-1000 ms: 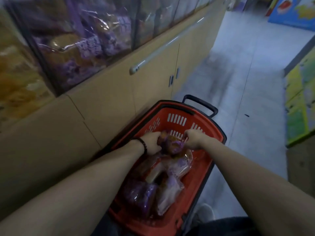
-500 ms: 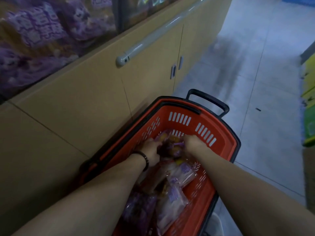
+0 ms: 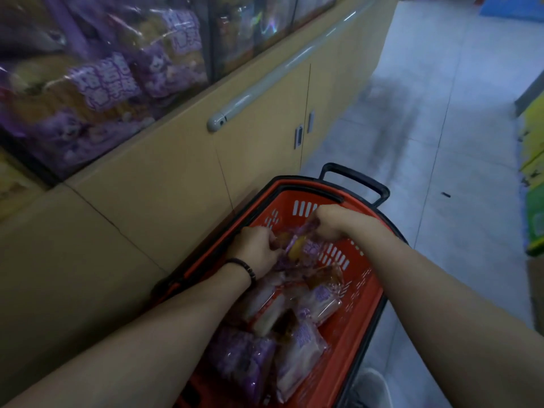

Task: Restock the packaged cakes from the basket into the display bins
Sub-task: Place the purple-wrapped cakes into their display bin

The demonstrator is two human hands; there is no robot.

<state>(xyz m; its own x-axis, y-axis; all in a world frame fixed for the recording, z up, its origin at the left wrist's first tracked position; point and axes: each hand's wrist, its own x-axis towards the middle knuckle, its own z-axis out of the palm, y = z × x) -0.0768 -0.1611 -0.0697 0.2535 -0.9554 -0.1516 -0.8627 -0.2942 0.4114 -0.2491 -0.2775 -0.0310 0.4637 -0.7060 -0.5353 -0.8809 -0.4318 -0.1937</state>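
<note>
The pale tiled floor [image 3: 441,142] takes up the right side, open as far as the coloured shelf [image 3: 532,172] at the frame's edge. Along the left stands a tan cabinet [image 3: 176,187] with a grey rail [image 3: 279,75]. Above it are the glass-fronted display bins [image 3: 103,83], already well stocked with purple-wrapped cakes. The red basket [image 3: 365,290] sits on the floor close beside the cabinet doors, its black handle [image 3: 353,178] at the far end. Inside lie the packaged cakes [image 3: 297,343], a loose heap of clear and purple wrappers covering most of the bottom.

Compared with half a second ago, the one packet [image 3: 300,245] between the hands sits higher, near the basket's far wall and above the heap. The bins have also come back into the top of the view. I judge that the lift has begun (the pick looks done, and the carry comes next). The left hand [image 3: 256,248] pinches the packet's near-left end with curled fingers. The right hand [image 3: 332,222] is closed around its far-right end, knuckles up.

As for room, the basket's far wall is close to the right hand. The rail juts out between basket and bins, so the way up probably has to swing out and around it. The floor side offers the most space.
</note>
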